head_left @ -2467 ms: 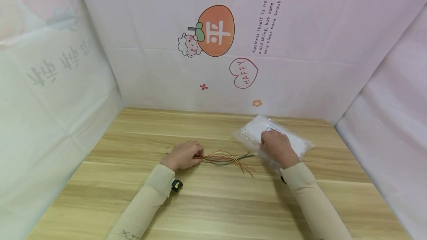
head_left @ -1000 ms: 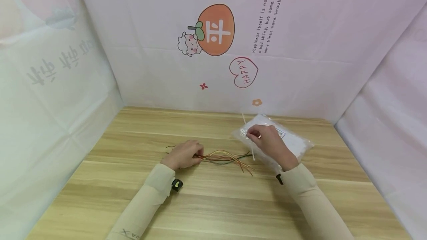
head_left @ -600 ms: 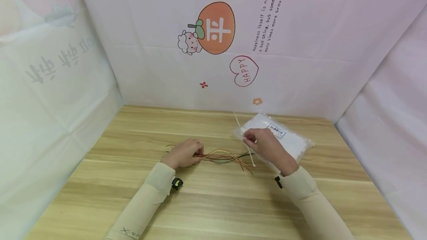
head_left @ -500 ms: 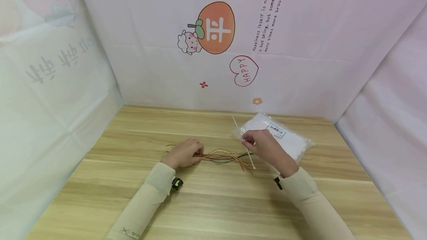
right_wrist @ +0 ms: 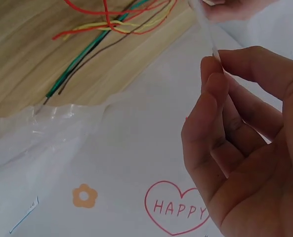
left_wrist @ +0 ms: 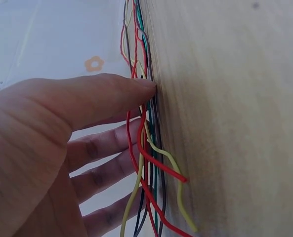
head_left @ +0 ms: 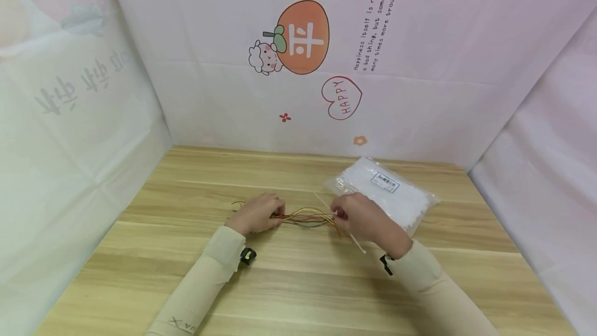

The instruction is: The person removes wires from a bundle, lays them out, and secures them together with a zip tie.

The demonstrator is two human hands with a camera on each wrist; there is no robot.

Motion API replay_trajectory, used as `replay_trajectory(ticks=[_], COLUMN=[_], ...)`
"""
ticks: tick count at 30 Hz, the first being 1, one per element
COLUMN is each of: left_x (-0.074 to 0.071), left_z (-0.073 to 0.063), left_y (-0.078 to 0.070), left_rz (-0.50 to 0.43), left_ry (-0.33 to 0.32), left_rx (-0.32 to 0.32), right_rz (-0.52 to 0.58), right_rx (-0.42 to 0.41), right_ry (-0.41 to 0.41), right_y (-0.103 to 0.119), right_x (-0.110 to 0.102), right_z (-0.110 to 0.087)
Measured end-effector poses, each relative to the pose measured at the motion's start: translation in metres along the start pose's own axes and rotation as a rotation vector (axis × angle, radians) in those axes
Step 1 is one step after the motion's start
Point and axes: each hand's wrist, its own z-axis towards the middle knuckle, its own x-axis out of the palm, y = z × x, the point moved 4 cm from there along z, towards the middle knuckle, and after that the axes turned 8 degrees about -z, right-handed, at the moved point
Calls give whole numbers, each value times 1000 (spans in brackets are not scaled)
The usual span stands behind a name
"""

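A loose bundle of thin red, yellow, green and dark wires [head_left: 308, 208] lies across the table. My left hand [head_left: 255, 214] pinches it near its left part; in the left wrist view the thumb presses on the wires [left_wrist: 144, 134] while the other fingers are behind them. At the bundle's right end, my right hand [head_left: 365, 219] pinches a white cable tie [head_left: 358, 245] between thumb and fingertips. The tie slants across the wires' right ends; whether it touches them I cannot tell. Its pinched stretch [right_wrist: 209, 34] shows in the right wrist view.
A clear plastic bag [head_left: 406, 200] with white contents and a barcode label lies behind my right hand. The wooden table [head_left: 289, 284] ends at a printed white cloth [head_left: 224, 108] at the back, with more cloth at both sides.
My right hand came away from the bag with a cable tie and moved left and nearer, to the wires' right end. The left hand has stayed on the wires.
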Motion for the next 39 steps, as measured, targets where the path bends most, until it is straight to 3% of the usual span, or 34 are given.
replay_trajectory(ticks=[21, 33, 39], left_x=[1, 1, 0], left_z=[1, 1, 1], left_y=[2, 2, 1], left_rz=[2, -4, 5], left_ry=[5, 10, 7], left_rx=[-3, -8, -9], right_rz=[-163, -369, -528], right_rx=[-93, -129, -134], right_ry=[4, -28, -20], right_y=[26, 33, 40], right_x=[21, 26, 25], right_z=[-23, -30, -27])
